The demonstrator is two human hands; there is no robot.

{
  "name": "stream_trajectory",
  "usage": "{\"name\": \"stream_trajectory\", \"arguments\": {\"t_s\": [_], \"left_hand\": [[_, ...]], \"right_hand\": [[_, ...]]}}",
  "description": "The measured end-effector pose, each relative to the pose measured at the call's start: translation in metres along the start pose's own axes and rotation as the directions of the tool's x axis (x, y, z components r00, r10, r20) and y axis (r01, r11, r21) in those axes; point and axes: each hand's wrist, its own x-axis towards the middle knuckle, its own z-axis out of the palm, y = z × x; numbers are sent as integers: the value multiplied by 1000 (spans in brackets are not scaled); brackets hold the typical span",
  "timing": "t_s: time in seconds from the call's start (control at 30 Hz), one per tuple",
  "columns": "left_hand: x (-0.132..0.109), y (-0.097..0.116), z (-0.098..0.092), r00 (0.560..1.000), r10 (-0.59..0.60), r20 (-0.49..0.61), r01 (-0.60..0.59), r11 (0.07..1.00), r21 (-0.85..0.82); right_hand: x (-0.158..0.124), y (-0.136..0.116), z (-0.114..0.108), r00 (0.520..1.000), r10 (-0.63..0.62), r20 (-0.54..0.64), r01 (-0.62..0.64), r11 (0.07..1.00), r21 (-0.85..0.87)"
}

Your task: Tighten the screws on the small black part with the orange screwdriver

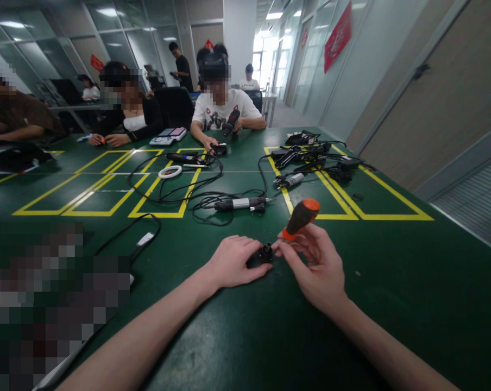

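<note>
On the green table, my left hand (238, 262) is closed with thumb and fingers around a small black round part (265, 253). What exactly this part is I cannot make out. My right hand (321, 266) holds a screwdriver (301, 218) with a black and orange handle. Its handle leans up and to the right, and its shaft is pinched low down between the fingers. The shaft's lower end is close beside the black part; whether it touches I cannot tell. A grey and black pen-shaped power tool (239, 204) with a cable lies beyond my hands.
Black cables and adapters (306, 155) are heaped at the far right, near a silver tool (292, 180). Yellow tape outlines (396, 216) mark the table (392, 304). A white ring (170, 172) lies farther left. Opposite, a person (227, 111) handles a black tool. The lower left is pixelated.
</note>
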Motion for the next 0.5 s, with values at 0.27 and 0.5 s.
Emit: {"name": "stream_trajectory", "arguments": {"t_s": [0.27, 0.5], "left_hand": [[0, 0, -1, 1000, -6, 14, 6, 1000, -3], [0, 0, -1, 1000, -5, 7, 5, 1000, -5]], "right_hand": [[2, -3, -1, 999, 23, 28, -22, 999, -41], [3, -2, 0, 1000, -18, 10, 18, 999, -31]]}}
